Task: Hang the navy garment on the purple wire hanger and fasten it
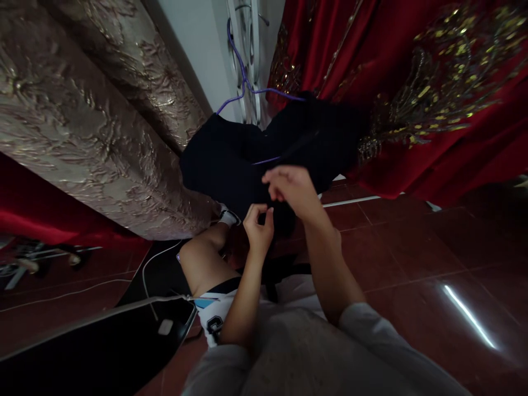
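A dark navy garment (223,154) hangs on a purple hanger (237,98) in front of me, its lower part in deep shadow. My left hand (259,228) is at the garment's lower front, thumb and forefinger pinched into a ring. Whatever lies between those fingertips is too small or dark to make out. Just above and to the right, my right hand (292,187) is raised over the dark cloth, slightly blurred, with its fingers curled together. Nothing I can name shows in it. The two hands are close but apart.
Gold-textured beige cloth (111,126) hangs at left, red sequined cloth (396,126) at right. Behind the hanger stands a white metal rack (249,60). A black surface (103,335) with a white cable (144,269) lies at lower left, above red floor tiles (391,253).
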Motion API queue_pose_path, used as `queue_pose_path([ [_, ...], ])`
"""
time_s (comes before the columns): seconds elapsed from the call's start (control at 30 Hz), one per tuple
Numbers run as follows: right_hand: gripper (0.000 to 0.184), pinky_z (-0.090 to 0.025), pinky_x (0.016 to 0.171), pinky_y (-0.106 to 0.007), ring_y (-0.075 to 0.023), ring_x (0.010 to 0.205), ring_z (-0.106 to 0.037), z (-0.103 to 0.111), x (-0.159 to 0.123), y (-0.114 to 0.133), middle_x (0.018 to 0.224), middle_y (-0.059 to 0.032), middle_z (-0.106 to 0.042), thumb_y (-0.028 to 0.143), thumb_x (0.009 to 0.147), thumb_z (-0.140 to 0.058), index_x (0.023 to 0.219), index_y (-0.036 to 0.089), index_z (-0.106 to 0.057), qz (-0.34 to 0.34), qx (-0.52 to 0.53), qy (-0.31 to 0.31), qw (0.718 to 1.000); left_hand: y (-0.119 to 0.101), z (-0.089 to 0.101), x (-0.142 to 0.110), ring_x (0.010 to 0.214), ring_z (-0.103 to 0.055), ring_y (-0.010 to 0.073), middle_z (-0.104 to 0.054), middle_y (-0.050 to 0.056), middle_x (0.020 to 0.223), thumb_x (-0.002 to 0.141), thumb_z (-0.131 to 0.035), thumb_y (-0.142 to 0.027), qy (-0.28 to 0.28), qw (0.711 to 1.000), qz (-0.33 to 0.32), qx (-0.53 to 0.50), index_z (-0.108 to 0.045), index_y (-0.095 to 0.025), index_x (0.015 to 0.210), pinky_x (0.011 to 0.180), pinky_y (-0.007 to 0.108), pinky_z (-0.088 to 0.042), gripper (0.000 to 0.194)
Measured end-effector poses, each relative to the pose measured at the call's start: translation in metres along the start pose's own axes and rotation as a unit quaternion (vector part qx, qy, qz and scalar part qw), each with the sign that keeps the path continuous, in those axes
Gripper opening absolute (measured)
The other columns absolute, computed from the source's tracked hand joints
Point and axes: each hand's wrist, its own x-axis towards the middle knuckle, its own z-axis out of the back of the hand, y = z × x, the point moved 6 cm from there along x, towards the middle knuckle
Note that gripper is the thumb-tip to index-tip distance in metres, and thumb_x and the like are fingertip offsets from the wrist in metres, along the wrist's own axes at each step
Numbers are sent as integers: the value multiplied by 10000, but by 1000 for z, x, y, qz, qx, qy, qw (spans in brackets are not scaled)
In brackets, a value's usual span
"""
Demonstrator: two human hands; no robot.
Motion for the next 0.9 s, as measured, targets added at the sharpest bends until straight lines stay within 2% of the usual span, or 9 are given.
queue_pose_path([
  [0.13, 278, -241, 391, -164, -30, 374, -377, -3, 50, 70, 467, 37, -538, 224, 968, -584, 716, 129, -651, 108, -17, -61, 992, 6, -13, 13, 769, -607, 160, -596, 31, 795, 937, -617, -187, 60, 996, -32, 59, -586, -175, 835, 729, 285, -503, 108],
  [0.23, 281, -241, 384, -161, -31, 360, -363, -5, 59, 78, 466, 41, -532, 246, 995, -559, 745, 143, -635, 109, -28, -71, 991, -2, -17, 36, 722, -630, 159, -621, 24, 760, 902, -617, -130, 172, 981, -22, 84, -591, -178, 820, 703, 280, -517, 98],
  [0.3, 277, -273, 391, -156, -38, 366, -375, -6, 54, 70, 468, 51, -517, 309, 996, -573, 768, 160, -619, 91, -40, -54, 994, -25, -9, 62, 742, -656, 156, -670, 34, 827, 908, -595, -102, 205, 974, -40, 84, -641, -182, 941, 721, 278, -530, 98],
  [0.4, 322, -307, 409, -160, -50, 387, -398, -8, 47, 63, 459, 63, -471, 402, 974, -604, 747, 175, -590, 92, -60, -21, 994, -82, 19, 113, 916, -675, 165, -680, 76, 1089, 996, -549, -175, 82, 986, -137, 48, -568, -220, 1310, 831, 297, -544, 317],
  [0.5, 290, -319, 434, -183, -59, 395, -402, -8, 46, 67, 446, 70, -440, 332, 966, -593, 719, 181, -576, 121, -79, -27, 989, -125, 24, 146, 993, -665, 196, -666, 71, 1068, 1036, -562, -350, 44, 972, -217, 84, -640, -220, 1190, 896, 333, -536, 216],
  [0.63, 286, -281, 471, -226, -64, 412, -383, -5, 41, 43, 455, 64, -443, 225, 919, -580, 642, 189, -521, 144, -154, -102, 972, -145, 25, 154, 1002, -661, 214, -650, 58, 961, 1042, -546, -406, 43, 953, -259, 153, -675, -197, 1012, 969, 377, -516, 248],
  [0.73, 300, -270, 510, -255, -72, 436, -378, -14, 25, -2, 455, 60, -440, 246, 877, -602, 612, 194, -471, 134, -222, -121, 958, -131, 56, 163, 1083, -635, 220, -643, 65, 1036, 1044, -538, -370, -52, 945, -258, 195, -661, -182, 1046, 1078, 416, -456, 225],
  [0.8, 283, -294, 537, -259, -78, 452, -398, -27, 14, -30, 464, 59, -461, 268, 872, -592, 629, 195, -467, 123, -229, -102, 960, -101, 91, 183, 1150, -599, 220, -630, 81, 1096, 1042, -518, -345, -147, 950, -202, 187, -637, -157, 1058, 1153, 425, -394, 224],
  [0.9, 269, -301, 541, -250, -82, 470, -421, -49, 6, -51, 481, 55, -490, 306, 871, -580, 646, 197, -480, 100, -212, -50, 971, -15, 137, 212, 1305, -509, 187, -594, 102, 1226, 1052, -381, -276, -240, 969, 57, 24, -579, -157, 1078, 1225, 353, -314, 233],
])
